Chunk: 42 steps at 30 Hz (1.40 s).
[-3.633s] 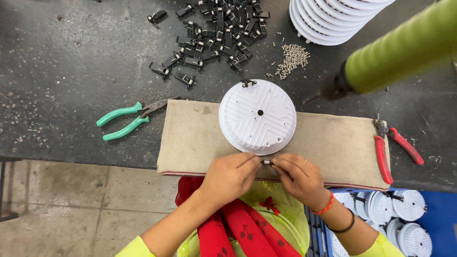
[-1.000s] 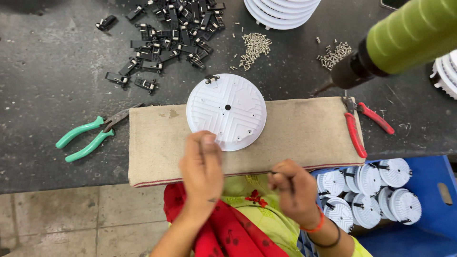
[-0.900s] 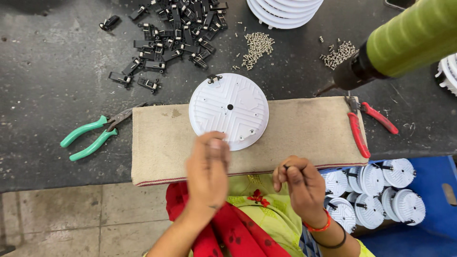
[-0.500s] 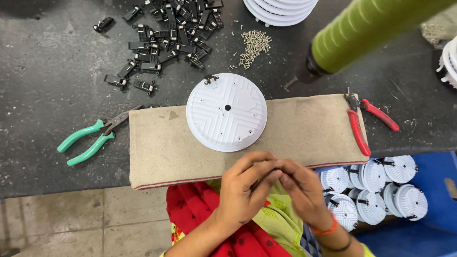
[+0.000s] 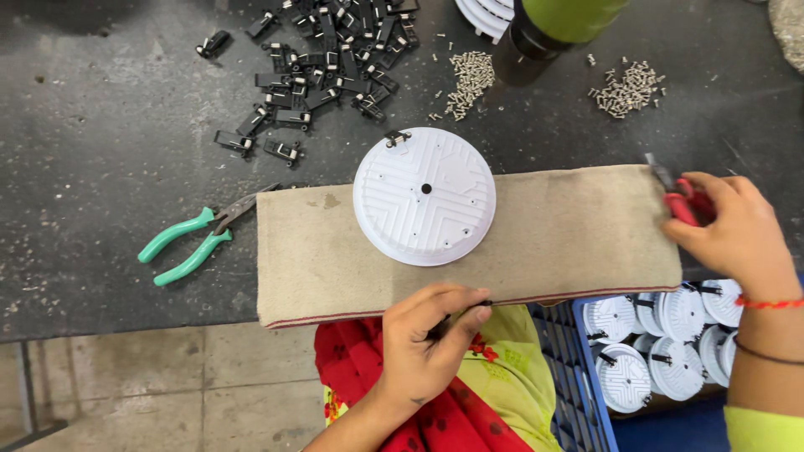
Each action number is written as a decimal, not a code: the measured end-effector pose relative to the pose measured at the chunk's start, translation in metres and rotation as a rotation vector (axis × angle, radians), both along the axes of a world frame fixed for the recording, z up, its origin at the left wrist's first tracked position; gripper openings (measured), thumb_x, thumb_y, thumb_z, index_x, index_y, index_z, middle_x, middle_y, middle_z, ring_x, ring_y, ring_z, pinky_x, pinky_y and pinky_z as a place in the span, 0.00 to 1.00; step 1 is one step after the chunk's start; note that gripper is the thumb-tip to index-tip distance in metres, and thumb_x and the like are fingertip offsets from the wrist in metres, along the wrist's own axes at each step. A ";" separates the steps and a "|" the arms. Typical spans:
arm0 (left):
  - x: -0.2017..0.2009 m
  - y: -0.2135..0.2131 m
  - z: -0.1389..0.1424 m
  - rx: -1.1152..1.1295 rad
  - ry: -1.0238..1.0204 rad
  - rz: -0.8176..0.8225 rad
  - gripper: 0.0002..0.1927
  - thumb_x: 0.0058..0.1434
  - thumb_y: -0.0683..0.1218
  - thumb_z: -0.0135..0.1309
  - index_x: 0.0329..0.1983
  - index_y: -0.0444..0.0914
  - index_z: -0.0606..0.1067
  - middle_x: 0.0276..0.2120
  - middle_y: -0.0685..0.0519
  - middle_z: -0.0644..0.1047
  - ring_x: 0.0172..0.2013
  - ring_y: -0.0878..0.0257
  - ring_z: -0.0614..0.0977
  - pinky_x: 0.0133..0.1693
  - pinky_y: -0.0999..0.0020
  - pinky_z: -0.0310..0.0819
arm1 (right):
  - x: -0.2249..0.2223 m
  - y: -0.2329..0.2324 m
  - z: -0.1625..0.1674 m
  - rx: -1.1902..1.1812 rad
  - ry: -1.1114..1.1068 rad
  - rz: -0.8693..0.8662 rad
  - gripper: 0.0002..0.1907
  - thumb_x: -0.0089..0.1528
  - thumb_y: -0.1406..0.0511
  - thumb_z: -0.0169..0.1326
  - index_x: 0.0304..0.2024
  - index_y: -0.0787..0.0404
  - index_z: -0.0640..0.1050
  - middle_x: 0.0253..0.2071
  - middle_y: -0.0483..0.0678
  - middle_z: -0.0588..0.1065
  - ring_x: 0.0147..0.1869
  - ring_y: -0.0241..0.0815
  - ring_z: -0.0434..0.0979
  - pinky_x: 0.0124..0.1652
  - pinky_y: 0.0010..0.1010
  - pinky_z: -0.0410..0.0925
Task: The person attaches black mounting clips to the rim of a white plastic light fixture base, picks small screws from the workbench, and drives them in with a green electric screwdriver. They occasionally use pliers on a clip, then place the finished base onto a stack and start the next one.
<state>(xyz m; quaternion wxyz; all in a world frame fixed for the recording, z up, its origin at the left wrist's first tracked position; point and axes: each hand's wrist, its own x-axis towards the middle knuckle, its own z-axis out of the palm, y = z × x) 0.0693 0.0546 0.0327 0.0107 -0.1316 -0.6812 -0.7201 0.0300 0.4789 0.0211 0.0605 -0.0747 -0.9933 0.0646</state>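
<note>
While half a second ago both hands met over one small dark part at the near edge of the mat, they have now parted. The right hand (image 5: 737, 230) has swung out to the far right end of the beige woven cloth mat (image 5: 578, 238) and closes its fingers round the red-handled pliers (image 5: 682, 201) lying there. The left hand (image 5: 427, 343) stays at the near hem, thumb and forefinger pinching the small black clip (image 5: 448, 322), most of it hidden. So the clip seems ready for tooling, I judge.

Just beyond the left hand, the round white ribbed plastic lamp housing (image 5: 425, 196) lies on the mat, untouched. Left of it rest green-handled pliers (image 5: 193, 245). Farther off lie a heap of black clips (image 5: 322, 59) and two piles of small silver screws (image 5: 471, 77). Below the right hand, a blue plastic crate (image 5: 586, 385) holds more white housings. No labels or signs are legible.
</note>
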 end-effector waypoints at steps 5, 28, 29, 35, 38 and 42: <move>0.003 -0.011 0.002 -0.006 -0.048 -0.001 0.09 0.61 0.36 0.63 0.44 0.35 0.83 0.38 0.53 0.83 0.25 0.74 0.73 0.27 0.79 0.66 | 0.044 -0.099 0.018 -0.591 0.142 0.207 0.28 0.59 0.75 0.50 0.63 0.62 0.69 0.49 0.52 0.75 0.51 0.43 0.78 0.51 0.30 0.71; 0.005 -0.033 0.031 -0.209 0.304 -0.062 0.09 0.59 0.36 0.65 0.42 0.34 0.79 0.38 0.49 0.81 0.35 0.59 0.86 0.37 0.70 0.82 | 0.089 -0.224 0.009 -0.568 0.104 0.556 0.32 0.46 0.77 0.57 0.55 0.61 0.77 0.42 0.52 0.75 0.39 0.49 0.78 0.37 0.35 0.72; 0.006 -0.032 0.029 -0.169 0.245 -0.086 0.09 0.59 0.36 0.65 0.42 0.34 0.79 0.37 0.48 0.81 0.35 0.60 0.86 0.37 0.70 0.81 | 0.089 -0.220 0.006 -0.712 -0.003 0.582 0.29 0.49 0.76 0.60 0.55 0.60 0.77 0.40 0.50 0.76 0.38 0.47 0.78 0.37 0.33 0.72; 0.007 -0.032 0.013 0.070 -0.224 -0.238 0.06 0.62 0.38 0.61 0.41 0.32 0.82 0.35 0.49 0.83 0.33 0.66 0.82 0.37 0.74 0.75 | 0.096 -0.210 0.011 -0.968 -0.163 0.498 0.29 0.56 0.74 0.62 0.61 0.61 0.75 0.46 0.52 0.75 0.44 0.48 0.75 0.39 0.33 0.71; 0.007 -0.030 0.009 0.202 -0.360 -0.314 0.06 0.64 0.39 0.61 0.41 0.31 0.82 0.36 0.51 0.82 0.36 0.69 0.81 0.41 0.74 0.75 | 0.091 -0.214 0.021 -0.666 0.034 0.636 0.35 0.49 0.73 0.61 0.61 0.61 0.72 0.54 0.56 0.71 0.57 0.54 0.74 0.52 0.39 0.69; 0.008 -0.032 0.011 0.184 -0.402 -0.367 0.05 0.63 0.39 0.60 0.40 0.31 0.82 0.35 0.53 0.83 0.34 0.72 0.80 0.39 0.75 0.75 | 0.080 -0.223 0.034 -0.579 0.069 0.670 0.37 0.47 0.73 0.60 0.61 0.60 0.72 0.56 0.56 0.69 0.60 0.57 0.71 0.56 0.44 0.68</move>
